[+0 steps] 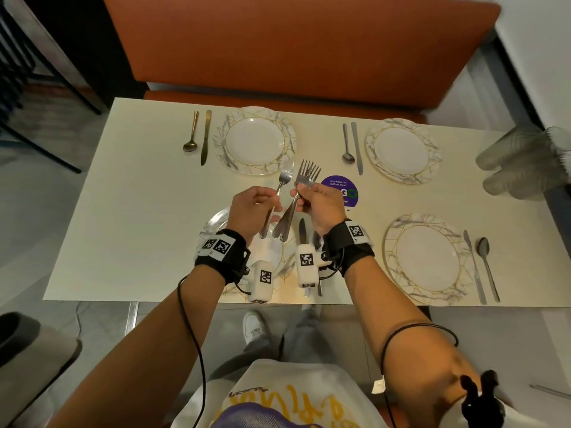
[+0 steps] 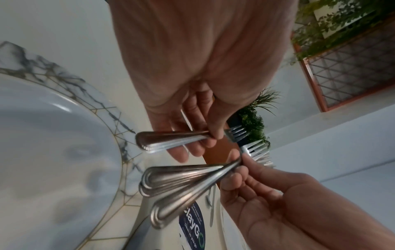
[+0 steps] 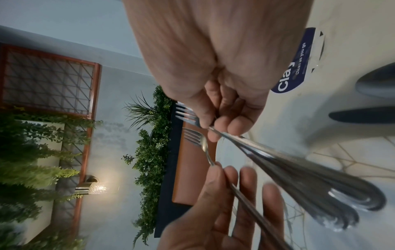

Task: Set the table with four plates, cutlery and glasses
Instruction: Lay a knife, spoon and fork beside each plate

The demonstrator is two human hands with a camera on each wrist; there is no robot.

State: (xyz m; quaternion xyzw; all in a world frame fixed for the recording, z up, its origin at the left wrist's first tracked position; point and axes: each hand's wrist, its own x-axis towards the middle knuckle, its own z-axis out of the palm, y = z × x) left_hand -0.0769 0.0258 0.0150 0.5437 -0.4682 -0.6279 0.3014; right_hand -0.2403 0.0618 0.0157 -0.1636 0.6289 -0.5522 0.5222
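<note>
Over the near-left plate (image 1: 213, 222), my left hand (image 1: 272, 205) pinches a single steel fork (image 1: 285, 176) by its handle, tines pointing away. Close beside it, my right hand (image 1: 297, 201) grips a bunch of three forks (image 1: 306, 173). In the left wrist view the single fork (image 2: 171, 140) lies across my left fingers, and the three forks (image 2: 181, 182) fan out from my right hand (image 2: 239, 169). The right wrist view shows the bunch (image 3: 299, 169) and the single fork (image 3: 203, 143). The other plates (image 1: 255, 140) (image 1: 401, 149) (image 1: 428, 257) each have a knife and a spoon alongside.
Several stacked glasses (image 1: 522, 162) lie at the table's right edge. A purple round sticker (image 1: 343, 189) sits mid-table. A knife (image 1: 302, 230) lies right of the near-left plate, partly hidden by my wrist. An orange bench (image 1: 278, 57) runs along the far side.
</note>
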